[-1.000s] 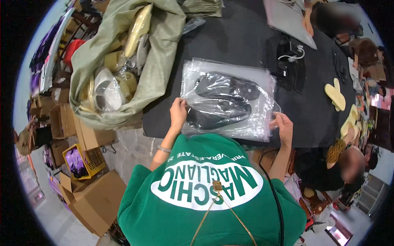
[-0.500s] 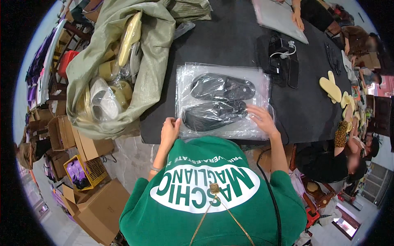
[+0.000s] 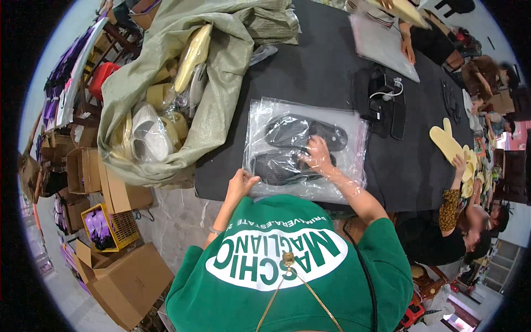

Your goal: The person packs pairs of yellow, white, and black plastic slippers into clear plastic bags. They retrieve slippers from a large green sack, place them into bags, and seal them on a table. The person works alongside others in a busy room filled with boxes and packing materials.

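Sack (image 3: 229, 83) left of bagged slippers (image 3: 283, 133)

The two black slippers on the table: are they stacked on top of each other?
No: the black slippers lie side by side, both seen through clear plastic.

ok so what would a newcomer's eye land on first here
Most likely the bright green shirt at bottom centre. Just above it, black slippers in clear plastic lie on the dark table, the right of the person's two hands over them. Upper left, a big greenish sack gapes open, showing pale slippers inside.
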The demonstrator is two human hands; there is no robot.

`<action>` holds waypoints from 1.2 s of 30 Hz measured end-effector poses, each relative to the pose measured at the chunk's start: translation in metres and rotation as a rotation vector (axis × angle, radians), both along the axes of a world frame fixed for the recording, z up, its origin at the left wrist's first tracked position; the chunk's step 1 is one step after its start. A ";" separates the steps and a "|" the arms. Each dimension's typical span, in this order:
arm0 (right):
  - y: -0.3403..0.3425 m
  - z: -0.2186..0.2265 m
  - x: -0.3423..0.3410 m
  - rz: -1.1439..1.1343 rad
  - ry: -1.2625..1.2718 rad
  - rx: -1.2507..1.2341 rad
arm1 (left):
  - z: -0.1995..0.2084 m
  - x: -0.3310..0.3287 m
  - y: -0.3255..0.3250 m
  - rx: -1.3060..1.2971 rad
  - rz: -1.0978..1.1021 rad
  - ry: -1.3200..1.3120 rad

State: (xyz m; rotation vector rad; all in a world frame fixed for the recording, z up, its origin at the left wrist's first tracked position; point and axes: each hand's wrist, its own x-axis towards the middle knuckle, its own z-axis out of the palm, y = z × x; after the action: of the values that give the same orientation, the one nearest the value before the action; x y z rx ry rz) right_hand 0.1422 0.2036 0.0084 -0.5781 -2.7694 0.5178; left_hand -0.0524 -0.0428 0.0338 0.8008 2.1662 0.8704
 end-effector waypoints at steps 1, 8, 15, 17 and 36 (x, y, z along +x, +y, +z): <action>-0.001 0.005 0.001 -0.008 0.043 -0.026 | 0.007 -0.002 -0.003 0.014 0.011 -0.022; 0.000 0.109 0.053 -0.111 0.240 0.218 | 0.052 -0.041 -0.015 0.103 0.072 -0.484; 0.047 0.146 0.195 -0.804 0.260 0.046 | 0.052 -0.079 -0.017 0.196 0.098 -0.479; 0.082 0.135 0.257 -0.845 0.609 -0.109 | 0.055 -0.079 -0.010 0.183 0.072 -0.465; 0.054 0.133 0.386 -1.596 0.530 -0.028 | 0.020 -0.002 0.001 -0.071 0.026 0.069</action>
State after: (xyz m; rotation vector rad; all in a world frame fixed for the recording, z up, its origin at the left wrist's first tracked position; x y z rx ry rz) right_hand 0.5277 0.2578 0.1412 -1.9094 -1.1497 0.2088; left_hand -0.0540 -0.0415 0.0541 0.7793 2.2592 0.7848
